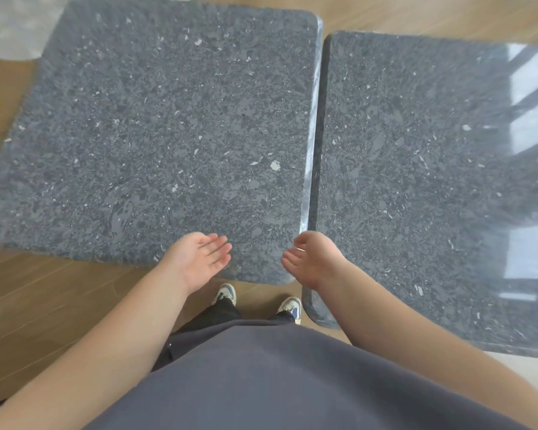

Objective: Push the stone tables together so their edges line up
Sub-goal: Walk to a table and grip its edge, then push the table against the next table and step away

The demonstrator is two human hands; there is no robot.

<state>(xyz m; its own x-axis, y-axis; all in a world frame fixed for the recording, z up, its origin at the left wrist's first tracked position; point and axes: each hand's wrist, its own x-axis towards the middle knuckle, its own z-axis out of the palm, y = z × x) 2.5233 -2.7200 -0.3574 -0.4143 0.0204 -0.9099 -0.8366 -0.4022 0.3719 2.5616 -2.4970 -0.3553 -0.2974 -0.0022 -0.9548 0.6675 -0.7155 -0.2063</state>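
Left hand [199, 259] hovers above the near right corner of the left dark grey speckled stone table [156, 135], palm turned inward, fingers straight and together, gripping nothing. Right hand [311, 259] hangs over the near end of the seam, fingers loosely curled, holding nothing; whether either hand touches stone cannot be told.

Tables: the two polished tops lie side by side on the wooden plank floor [44, 305], inner edges almost meeting along a narrow seam that runs away from the person. The right dark grey speckled stone table [416, 181] sits nearer the person: its near edge comes closer than the left table's, and its far edge falls short of the left table's far edge.

Key relation: the seam lies straight ahead, between the hands; the offset runs along that same axis. Left hand is nearer the left table, right hand the right table's near left corner.

Judgement: sideways closing is nearly done; the lengthwise mismatch remains to correct.
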